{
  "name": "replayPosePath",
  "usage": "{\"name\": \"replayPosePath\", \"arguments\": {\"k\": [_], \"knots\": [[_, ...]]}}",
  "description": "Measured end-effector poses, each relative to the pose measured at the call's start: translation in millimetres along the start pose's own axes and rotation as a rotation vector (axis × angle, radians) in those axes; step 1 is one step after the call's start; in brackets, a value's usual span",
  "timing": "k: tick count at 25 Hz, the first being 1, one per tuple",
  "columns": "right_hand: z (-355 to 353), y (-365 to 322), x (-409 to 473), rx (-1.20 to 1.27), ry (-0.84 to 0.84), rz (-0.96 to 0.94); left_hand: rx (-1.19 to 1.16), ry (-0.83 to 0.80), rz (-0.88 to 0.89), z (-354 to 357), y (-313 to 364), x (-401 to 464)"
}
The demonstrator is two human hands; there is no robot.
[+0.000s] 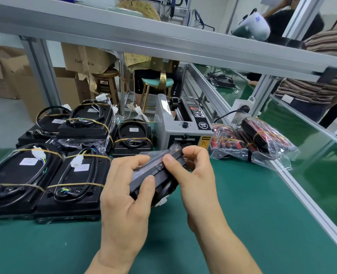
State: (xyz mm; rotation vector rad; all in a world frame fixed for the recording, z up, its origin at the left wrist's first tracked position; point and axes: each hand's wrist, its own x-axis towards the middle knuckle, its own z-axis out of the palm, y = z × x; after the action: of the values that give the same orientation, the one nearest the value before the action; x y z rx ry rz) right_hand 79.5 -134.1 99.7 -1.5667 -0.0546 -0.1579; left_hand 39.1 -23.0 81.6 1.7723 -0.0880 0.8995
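Observation:
Above the green mat (232,224) I hold a black plastic lamp unit (159,175) in a clear plastic bag, tilted on its edge. My left hand (124,196) grips its lower left side, thumb on the front face and fingers curled over the bag. My right hand (193,175) pinches the upper right end of the unit between thumb and fingers. A white connector peeks out under the unit. Part of the unit is hidden behind both hands.
Several black lamp units (45,175) with coiled cables and rubber bands lie at the left. A grey tape dispenser machine (183,123) stands behind my hands. Bagged red lamp units (258,139) lie at the right by an aluminium rail (301,198). People stand and sit beyond the bench.

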Motion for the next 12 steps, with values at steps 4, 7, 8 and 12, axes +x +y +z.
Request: {"name": "replayPosePath", "arguments": {"k": [4, 7, 8, 12], "knots": [[-1, 8, 6, -0.07, 0.014, -0.131, -0.045, 0.002, -0.022, -3, -2, 4], [-5, 15, 16, 0.027, -0.088, -0.141, -0.071, 0.013, -0.036, -7, -5, 7], [-9, 18, 20, 0.071, -0.134, -0.099, -0.084, 0.017, -0.04, -9, -7, 8], [-39, 32, 28, 0.014, -0.489, 0.065, -0.333, 0.112, -0.196, -18, -23, 15]]}}
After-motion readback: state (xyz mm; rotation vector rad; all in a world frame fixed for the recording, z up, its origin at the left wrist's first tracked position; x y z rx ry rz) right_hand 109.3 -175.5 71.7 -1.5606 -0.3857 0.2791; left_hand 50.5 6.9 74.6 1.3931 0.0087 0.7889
